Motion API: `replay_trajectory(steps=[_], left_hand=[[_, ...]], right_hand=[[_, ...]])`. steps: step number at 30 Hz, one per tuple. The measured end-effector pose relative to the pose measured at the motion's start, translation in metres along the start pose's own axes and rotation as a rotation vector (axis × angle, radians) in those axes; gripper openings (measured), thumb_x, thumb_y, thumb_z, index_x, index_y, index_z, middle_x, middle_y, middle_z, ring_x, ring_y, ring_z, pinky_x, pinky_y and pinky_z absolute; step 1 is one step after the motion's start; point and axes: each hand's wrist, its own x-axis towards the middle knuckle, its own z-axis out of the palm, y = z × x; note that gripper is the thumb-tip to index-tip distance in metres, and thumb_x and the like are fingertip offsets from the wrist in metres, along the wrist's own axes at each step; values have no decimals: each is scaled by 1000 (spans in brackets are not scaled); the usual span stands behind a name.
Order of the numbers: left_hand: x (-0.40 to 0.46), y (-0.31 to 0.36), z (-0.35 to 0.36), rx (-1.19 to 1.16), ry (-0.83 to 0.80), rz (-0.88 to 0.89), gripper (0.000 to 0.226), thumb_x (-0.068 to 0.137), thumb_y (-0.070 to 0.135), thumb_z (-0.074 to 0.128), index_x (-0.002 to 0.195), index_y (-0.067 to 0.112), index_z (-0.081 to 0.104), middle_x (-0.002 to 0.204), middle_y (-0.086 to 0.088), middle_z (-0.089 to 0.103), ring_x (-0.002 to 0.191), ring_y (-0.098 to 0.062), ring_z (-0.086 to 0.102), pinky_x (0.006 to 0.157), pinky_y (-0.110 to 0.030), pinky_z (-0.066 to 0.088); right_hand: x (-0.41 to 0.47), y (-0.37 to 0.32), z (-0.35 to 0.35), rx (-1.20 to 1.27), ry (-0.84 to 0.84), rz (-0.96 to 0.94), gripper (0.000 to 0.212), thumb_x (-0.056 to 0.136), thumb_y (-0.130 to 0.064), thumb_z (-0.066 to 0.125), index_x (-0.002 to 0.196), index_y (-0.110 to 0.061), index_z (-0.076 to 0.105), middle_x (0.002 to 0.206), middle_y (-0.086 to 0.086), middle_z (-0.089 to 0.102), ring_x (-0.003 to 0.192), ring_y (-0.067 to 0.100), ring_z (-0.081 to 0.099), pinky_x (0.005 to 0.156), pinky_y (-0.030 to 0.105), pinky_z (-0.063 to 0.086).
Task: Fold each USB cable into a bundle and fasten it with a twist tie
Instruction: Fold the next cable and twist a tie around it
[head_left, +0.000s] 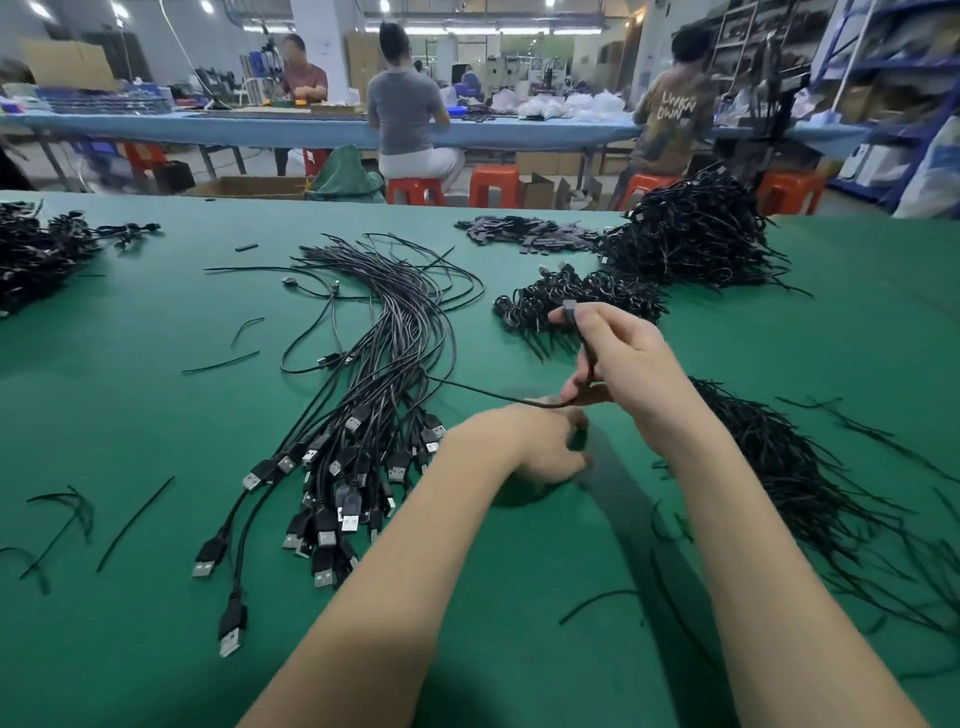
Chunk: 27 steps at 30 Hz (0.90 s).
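Note:
On the green table lies a sheaf of loose black USB cables, plugs fanned toward me. My right hand is raised above the table and grips one black cable, its small connector sticking up past the fingertips. That cable trails left to the sheaf. My left hand sits just below the right one, fingers curled at the same cable's lower stretch; the fingertips are blurred. A heap of black twist ties lies to the right of my right forearm.
Finished bundles form a small pile and a big heap at the far right, with another pile at the far left. Stray ties are scattered at the left. People sit at a blue bench beyond.

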Motion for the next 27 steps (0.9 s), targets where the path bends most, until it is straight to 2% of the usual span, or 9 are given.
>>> replay_trajectory(steps=[3, 7, 10, 13, 16, 19, 21, 24, 27], left_hand=[[-6, 3, -13, -8, -58, 82, 42, 98, 51, 48, 124, 23, 65, 128, 0, 65, 116, -21, 59, 98, -33, 44], [-12, 0, -21, -623, -89, 227, 38, 102, 39, 49, 81, 13, 67, 83, 0, 76, 74, -15, 71, 67, -24, 51], [-6, -8, -19, -677, 188, 218, 40, 94, 50, 60, 90, 11, 58, 76, 4, 63, 72, -15, 64, 67, -32, 56], [2, -12, -12, -462, 169, 198, 42, 95, 54, 57, 110, 15, 57, 92, 6, 60, 86, -16, 59, 82, -34, 50], [8, -6, -5, -374, 216, 228, 40, 102, 50, 43, 106, 18, 67, 88, 3, 67, 80, -12, 62, 73, -28, 49], [14, 1, 1, -636, 284, 226, 47, 106, 42, 32, 80, 18, 63, 68, 2, 69, 69, -12, 62, 72, -29, 49], [16, 3, 1, -873, 327, 233, 43, 106, 38, 33, 73, 16, 48, 53, 1, 51, 50, -17, 50, 66, -34, 53], [15, 3, -9, -1294, 377, 290, 46, 108, 45, 26, 71, 20, 38, 46, 9, 29, 37, -10, 28, 50, -26, 41], [11, -2, -16, -1722, 338, 390, 38, 109, 33, 24, 79, 17, 41, 54, 5, 30, 46, -12, 30, 52, -23, 45]], right_hand=[[2, 6, -19, -132, 76, -31, 18, 106, -26, 51, 112, -21, 68, 46, -10, 45, 38, 11, 46, 42, 21, 42], [2, 11, -25, -185, 96, 21, 17, 102, -34, 58, 94, -20, 58, 43, -11, 46, 37, 8, 35, 38, 20, 32], [2, 9, -24, -147, 106, 23, 30, 100, -36, 61, 79, -15, 57, 48, -10, 51, 38, 8, 41, 37, 18, 32], [1, 5, -26, -96, 100, 12, 29, 100, -30, 64, 79, -10, 65, 61, -5, 66, 48, 9, 56, 43, 20, 43], [0, 5, -26, -40, 36, -15, 11, 96, -15, 68, 87, -13, 73, 75, -1, 75, 66, 6, 66, 55, 18, 51], [4, 9, -24, -22, 103, -25, 15, 96, -22, 69, 84, -19, 78, 81, -5, 76, 76, 8, 68, 64, 21, 56], [6, 15, -24, 2, 137, 28, 27, 101, -36, 59, 91, -21, 79, 94, -7, 78, 93, 10, 71, 81, 28, 59], [3, 29, -14, 42, -60, 135, 47, 107, -52, 34, 112, -25, 72, 112, -9, 76, 112, 11, 68, 97, 38, 52], [-1, 34, 2, 126, -140, 169, 44, 106, -56, 27, 118, -35, 64, 111, -15, 75, 109, 2, 66, 108, 42, 46]])
